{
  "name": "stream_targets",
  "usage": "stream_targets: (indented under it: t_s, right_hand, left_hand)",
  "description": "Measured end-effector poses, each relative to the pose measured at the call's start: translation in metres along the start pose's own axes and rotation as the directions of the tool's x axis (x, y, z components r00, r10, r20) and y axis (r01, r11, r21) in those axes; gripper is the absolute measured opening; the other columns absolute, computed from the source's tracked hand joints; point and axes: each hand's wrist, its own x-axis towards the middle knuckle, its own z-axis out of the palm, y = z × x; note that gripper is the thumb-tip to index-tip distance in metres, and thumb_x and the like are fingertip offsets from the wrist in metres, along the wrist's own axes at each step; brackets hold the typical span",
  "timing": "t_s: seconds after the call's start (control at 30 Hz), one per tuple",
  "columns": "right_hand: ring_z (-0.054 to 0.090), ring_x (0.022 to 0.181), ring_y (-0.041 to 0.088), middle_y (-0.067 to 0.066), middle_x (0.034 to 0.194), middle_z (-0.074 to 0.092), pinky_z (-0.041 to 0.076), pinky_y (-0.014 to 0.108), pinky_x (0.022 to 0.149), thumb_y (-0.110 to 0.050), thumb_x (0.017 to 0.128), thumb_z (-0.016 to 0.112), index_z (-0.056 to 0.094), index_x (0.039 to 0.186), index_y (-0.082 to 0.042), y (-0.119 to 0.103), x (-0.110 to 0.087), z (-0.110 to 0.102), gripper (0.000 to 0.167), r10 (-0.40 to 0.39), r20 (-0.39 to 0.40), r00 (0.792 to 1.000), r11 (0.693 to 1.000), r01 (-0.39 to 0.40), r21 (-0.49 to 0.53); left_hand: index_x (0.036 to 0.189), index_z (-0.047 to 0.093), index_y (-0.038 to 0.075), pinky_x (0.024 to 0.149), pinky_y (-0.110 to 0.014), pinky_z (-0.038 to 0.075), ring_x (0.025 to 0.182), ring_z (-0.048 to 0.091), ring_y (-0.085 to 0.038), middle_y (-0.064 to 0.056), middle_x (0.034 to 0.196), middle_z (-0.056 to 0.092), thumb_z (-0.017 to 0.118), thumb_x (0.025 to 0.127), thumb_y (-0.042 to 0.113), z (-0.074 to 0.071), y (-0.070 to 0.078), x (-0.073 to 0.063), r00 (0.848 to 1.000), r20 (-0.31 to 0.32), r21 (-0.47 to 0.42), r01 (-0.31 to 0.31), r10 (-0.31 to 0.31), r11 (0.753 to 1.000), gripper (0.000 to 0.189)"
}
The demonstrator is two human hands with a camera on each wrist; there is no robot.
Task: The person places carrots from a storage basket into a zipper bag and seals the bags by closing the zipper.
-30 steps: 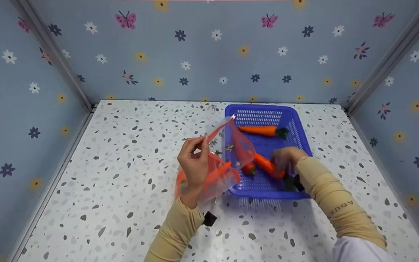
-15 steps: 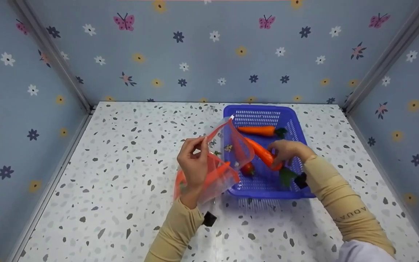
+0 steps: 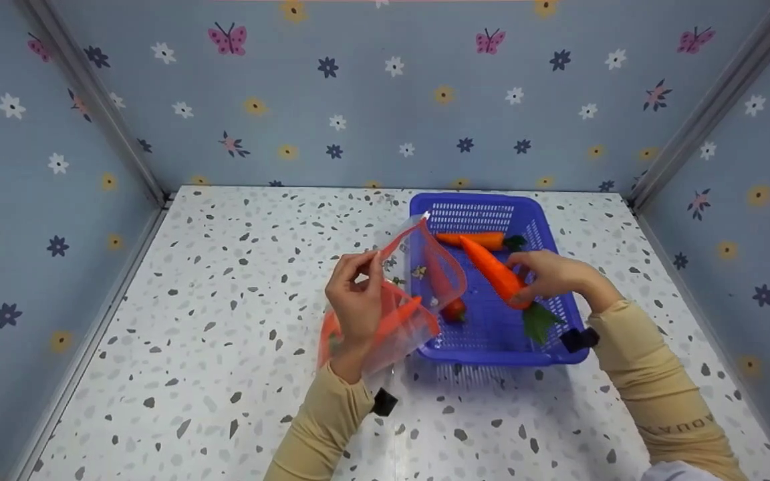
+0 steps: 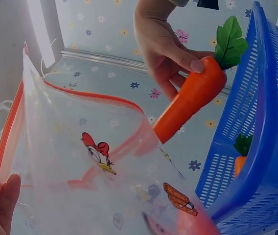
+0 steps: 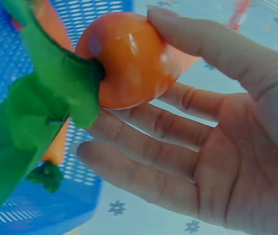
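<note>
My left hand [image 3: 359,304] pinches the red-edged rim of a clear zip bag [image 4: 75,142], whose mouth gapes toward the basket. Inside the bag lies an orange carrot [image 3: 395,322]. Between thumb and fingers, my right hand [image 3: 549,275] grips another carrot [image 3: 497,270] by its thick, leafy end, above the blue basket [image 3: 492,359]. Its tip points away and to the left; green leaves [image 5: 31,107] hang at the near end. In the left wrist view the carrot's tip is close to the bag; whether they touch I cannot tell.
Another carrot [image 3: 448,238] lies at the far side of the basket. A red vegetable [image 3: 453,310] sits at the basket's left, partly behind the bag. Speckled tabletop [image 3: 224,300] spreads to the left, and a flowered wall [image 3: 385,93] stands behind.
My right hand has lifted the leafy carrot up from the basket floor and shifted slightly right, so more of its leaves show. My left hand and the bag have hardly moved.
</note>
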Motion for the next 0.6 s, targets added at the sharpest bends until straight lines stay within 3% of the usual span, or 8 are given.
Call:
stream_targets:
  t_s: [0.27,0.6]
  right_hand:
    - [0.056,0.080,0.021,0.008,0.094,0.058,0.049,0.034,0.070,-0.022,0.075,0.072,0.052,0.111,-0.006,-0.020,-0.019,0.003,0.044,-0.109,-0.042,0.993,0.994,0.109,-0.014]
    - [0.056,0.072,0.016,0.005,0.090,0.060,0.049,0.028,0.064,-0.019,0.075,0.071,0.054,0.111,-0.006,-0.056,-0.029,0.004,0.042,-0.162,-0.052,0.985,0.986,0.160,-0.052]
  left_hand:
    - [0.084,0.061,-0.016,0.046,-0.019,0.045,0.064,0.051,-0.013,-0.019,0.074,0.054,0.054,0.079,-0.016,0.003,0.023,0.003,1.000,0.022,0.012,0.018,-0.018,1.000,0.008]
    - [0.083,0.061,-0.015,0.044,-0.022,0.046,0.062,0.052,-0.016,-0.019,0.073,0.054,0.055,0.079,-0.016,0.006,0.022,0.002,1.000,0.030,0.011,0.007,-0.007,1.000,0.008]
